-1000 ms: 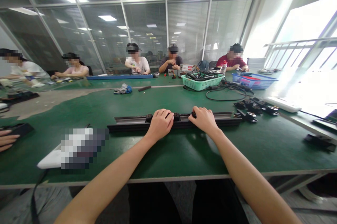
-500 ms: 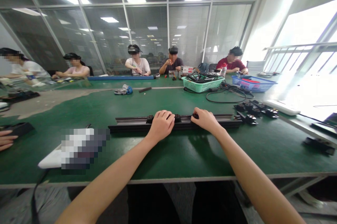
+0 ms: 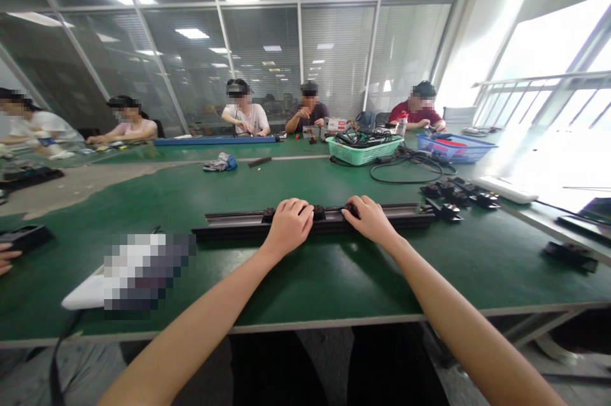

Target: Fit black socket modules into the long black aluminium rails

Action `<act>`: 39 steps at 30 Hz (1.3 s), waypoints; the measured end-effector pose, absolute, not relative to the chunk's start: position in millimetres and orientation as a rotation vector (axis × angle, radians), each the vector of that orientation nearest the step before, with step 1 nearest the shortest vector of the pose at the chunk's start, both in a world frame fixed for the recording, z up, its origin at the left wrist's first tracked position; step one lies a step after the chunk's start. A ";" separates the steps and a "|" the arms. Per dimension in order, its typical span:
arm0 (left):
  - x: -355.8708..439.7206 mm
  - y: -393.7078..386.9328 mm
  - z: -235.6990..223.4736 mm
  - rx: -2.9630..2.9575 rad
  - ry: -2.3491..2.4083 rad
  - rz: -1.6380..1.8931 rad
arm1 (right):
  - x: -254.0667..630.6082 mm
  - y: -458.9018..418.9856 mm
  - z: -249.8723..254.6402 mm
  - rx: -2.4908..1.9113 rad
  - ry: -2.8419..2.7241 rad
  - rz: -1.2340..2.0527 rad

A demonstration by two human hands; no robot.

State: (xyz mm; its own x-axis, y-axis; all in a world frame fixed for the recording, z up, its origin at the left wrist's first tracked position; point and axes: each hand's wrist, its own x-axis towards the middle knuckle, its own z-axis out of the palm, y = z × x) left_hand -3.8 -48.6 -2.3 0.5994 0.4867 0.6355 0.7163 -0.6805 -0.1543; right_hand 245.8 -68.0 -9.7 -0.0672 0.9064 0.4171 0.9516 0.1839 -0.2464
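Observation:
A long black channel-shaped rail (image 3: 233,234) lies crosswise on the green table in front of me. Bent over its middle is my left hand (image 3: 291,224), fingers curled on a black block (image 3: 318,212) sitting in the channel. More black (image 3: 268,216) shows at that hand's other side; whether it is the same piece is hidden. Farther right along the rail, my right hand (image 3: 371,220) pinches a small black part (image 3: 352,209) at the channel. Several black parts with brackets (image 3: 449,210) lie past the rail's right end.
A white device (image 3: 86,291), partly blurred out, sits at left near a neighbour's hand (image 3: 7,258) and a black tray (image 3: 31,237). Beyond are a crumpled glove (image 3: 222,162), a green basket (image 3: 365,153) of cables and a blue basket (image 3: 458,150). Several people sit across the table.
The view has shifted slightly, moving everything a little left. My right fingers have tipped slightly around the small black part, and more of it shows. My left hand stays in place on the rail.

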 end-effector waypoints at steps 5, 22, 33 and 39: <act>-3.6 -47.5 -3.0 -2.425 -0.948 -0.807 | 243.0 -67.6 -13.7 -1.812 -1.958 -0.201; -3.7 -46.2 -4.1 -2.418 -0.935 -0.834 | 238.2 -65.7 -17.2 -1.860 -1.876 -0.114; -3.4 -45.9 -3.6 -2.419 -0.939 -0.834 | 238.4 -65.5 -18.0 -1.866 -1.882 -0.126; -3.6 -46.2 -3.7 -2.427 -0.943 -0.836 | 238.0 -66.6 -17.2 -1.859 -1.881 -0.122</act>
State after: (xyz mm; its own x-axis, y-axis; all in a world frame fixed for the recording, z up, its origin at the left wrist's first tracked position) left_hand -3.6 -46.2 -3.7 0.5924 0.4660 0.6572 0.7082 -0.6901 -0.1491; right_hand 238.0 -66.6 -17.2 0.0469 0.9161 0.3983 0.9599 0.0690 -0.2717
